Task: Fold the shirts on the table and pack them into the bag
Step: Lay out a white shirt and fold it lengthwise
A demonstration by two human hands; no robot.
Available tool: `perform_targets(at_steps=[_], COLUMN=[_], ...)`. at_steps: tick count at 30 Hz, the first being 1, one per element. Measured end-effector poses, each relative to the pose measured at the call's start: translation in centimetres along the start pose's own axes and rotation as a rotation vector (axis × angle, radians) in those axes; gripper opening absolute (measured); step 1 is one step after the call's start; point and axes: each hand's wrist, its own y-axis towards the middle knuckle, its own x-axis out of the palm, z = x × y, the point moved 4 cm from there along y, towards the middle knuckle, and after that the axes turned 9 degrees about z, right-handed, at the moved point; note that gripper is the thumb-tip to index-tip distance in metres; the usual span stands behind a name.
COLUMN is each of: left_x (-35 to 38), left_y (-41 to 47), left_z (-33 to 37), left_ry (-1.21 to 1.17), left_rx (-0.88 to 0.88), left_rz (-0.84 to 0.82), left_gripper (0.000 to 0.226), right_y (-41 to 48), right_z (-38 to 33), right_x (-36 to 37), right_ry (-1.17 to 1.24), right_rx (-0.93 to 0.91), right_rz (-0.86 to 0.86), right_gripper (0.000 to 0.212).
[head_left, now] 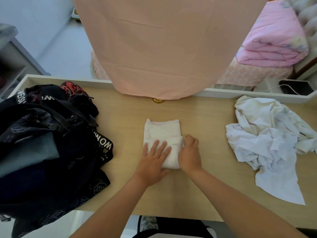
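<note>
risk first: the folded shirt (162, 131) is a thick soft bundle, so if either hand lifts off unevenly the top flap will likely spring open and the fold is lost. cause would be releasing the flat press before the edge is tucked. second risk: carrying it to the bag (51, 134), well off to the left of the left hand, with a one-sided grip could let it unroll mid-air. the bag mouth looks slumped and already has dark clothes in it, so the bundle may snag on a strap or sit on top and slide out. the crumpled shirt (265, 134), well apart to the right of the right hand, hangs partly over the table (205, 114) edge and a sleeve brush could drag it off.

left hand (154, 157): fingers straight and spread, palm down, pressing flat on the near-left part of the folded shirt, gripping nothing.

right hand (189, 155): just beside the left, fingers curled in and pinching the shirt's right edge at the fold.

shirt lies under and just beyond both hands, its collar end on the far side of the fingertips. not yet packed.
</note>
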Motion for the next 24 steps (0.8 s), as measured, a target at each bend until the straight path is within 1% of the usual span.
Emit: perform_targets(at_steps=[1,2,3,4,5,6,8,11,13,15,17,21,23,24], left_x=[0.4,0.4,0.4,0.3,0.2,0.0,0.0,0.1,-0.1,-1.0,-3.0,-4.8,-4.8,-4.9], left_y=[0.1,0.2,0.4,0.6,0.8,0.9,0.9,0.5,0.1,-0.1,-0.3,-0.8,-0.6,-0.3], left_z=[-0.4,-0.7,-0.9,-1.1,-1.3,-1.5,-2.1,-3.4,-4.1,-4.5,-4.9,-5.4,-5.9,-6.1], left_ry=[-0.013,-0.024,-0.029,-0.028,-0.035,-0.049,-0.067,-0.071,-0.075,-0.161,-0.289,-0.512,-0.58,-0.558], left_rx=[-0.024,-0.032,-0.028,-0.021,-0.014,-0.01,-0.017,-0.082,-0.081,-0.11,-0.208,-0.423,-0.605,-0.673], left_rz=[-0.031,-0.042,-0.023,-0.016,-0.01,-0.009,0.013,-0.027,-0.056,-0.057,-0.007,0.044,0.105,0.166], left_gripper=[0.089,0.091,0.091,0.09,0.089,0.089,0.091,0.095,0.093,0.083,0.071,0.046,0.04,0.039], right_y=[-0.1,-0.4,-0.7,-1.1,-1.3,-1.4,-1.1,-0.3,0.0,0.4,1.1,2.8,3.4,3.7], right_z=[-0.3,-0.4,-0.3,-0.1,0.3,0.5,0.9,0.7,0.4,-0.2,-0.7,-0.5,-0.3,-0.4], right_x=[-0.3,-0.2,0.0,0.4,0.6,0.9,1.2,1.1,0.8,-0.1,-1.2,-2.6,-2.7,-2.6], right_ry=[-0.096,-0.168,-0.209,-0.225,-0.235,-0.252,-0.31,-0.353,-0.338,-0.239,-0.126,0.033,0.132,0.159], right_rx=[-0.231,-0.466,-0.656,-0.767,-0.807,-0.802,-0.789,-0.764,-0.731,-0.645,-0.545,-0.285,-0.139,-0.081], right_rz=[0.067,0.096,0.039,-0.078,-0.221,-0.334,-0.424,-0.49,-0.508,-0.494,-0.444,-0.52,-0.522,-0.503], right_gripper=[0.044,0.048,0.053,0.061,0.072,0.085,0.1,0.106,0.102,0.089,0.072,0.049,0.022,0.012])
